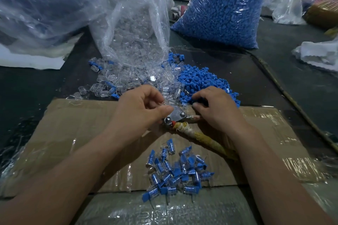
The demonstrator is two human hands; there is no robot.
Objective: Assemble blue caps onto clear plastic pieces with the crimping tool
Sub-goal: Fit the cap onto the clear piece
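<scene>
Dark table (36,87) carries the work, with a flattened sheet of cardboard (73,133) laid over its near part. At the far edge of that sheet the left hand (140,109) has its fingers curled and its thumb against the metal head of the crimping tool (175,117). Something clear glints at the fingertips, but I cannot tell whether a piece is pinched there. The right hand (217,109) is knuckles-up, fingers hooked down into the edge of the loose blue caps (204,82). Its tips are hidden among them, so I cannot tell if it has one.

The tool lies on the cardboard between the two hands. One tape-wrapped handle runs back toward the right forearm, and the other slips out of sight under the right hand.

Just beyond the left hand, clear pieces (117,80) spill from the mouth of a clear bag (135,23) and touch the cap pile. A heap of finished pieces (175,171) sits on the cardboard between the forearms. A full bag of caps (219,5) stands further back.

The tool looks unheld, so a push from the thumb could turn its head away before a part is seated. A cap set crooked would likely be crushed, not pressed home. Because the clear and blue stock meet, the wrong part is easy to pick blind. A sweeping forearm could scatter the finished heap.
</scene>
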